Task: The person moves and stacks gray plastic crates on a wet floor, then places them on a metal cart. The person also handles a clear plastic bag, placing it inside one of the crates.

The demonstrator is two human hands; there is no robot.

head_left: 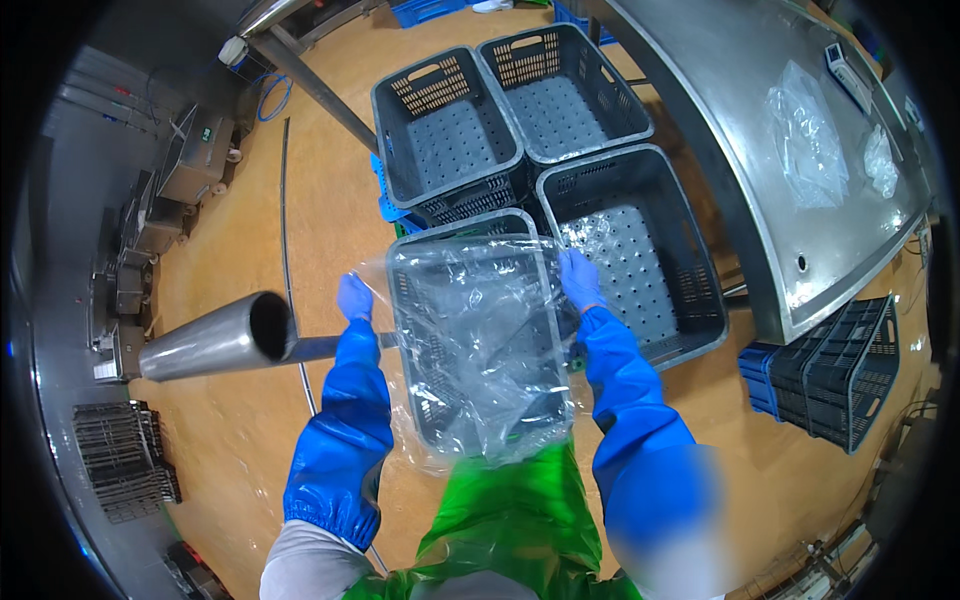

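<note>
A large clear plastic bag [480, 330] is stretched between my hands, over the nearest grey crate [403, 330]. My left hand [355, 297], in a blue-violet glove, is closed on the bag's left edge. Gripping its right edge is my right hand [581, 280], gloved the same way. The bag hangs down toward my green apron [510, 510] and partly veils the crate. Just right of my right hand stands another perforated grey crate [640, 250]. Two more, a far left crate [450, 130] and a far right crate [560, 105], sit behind.
A steel table [720, 100] runs along the right, with crumpled clear plastic [808, 135] on it. Below its corner are nested crates [825, 370]. A steel pipe [215, 338] juts in at left, and metal equipment [190, 155] lines the left wall.
</note>
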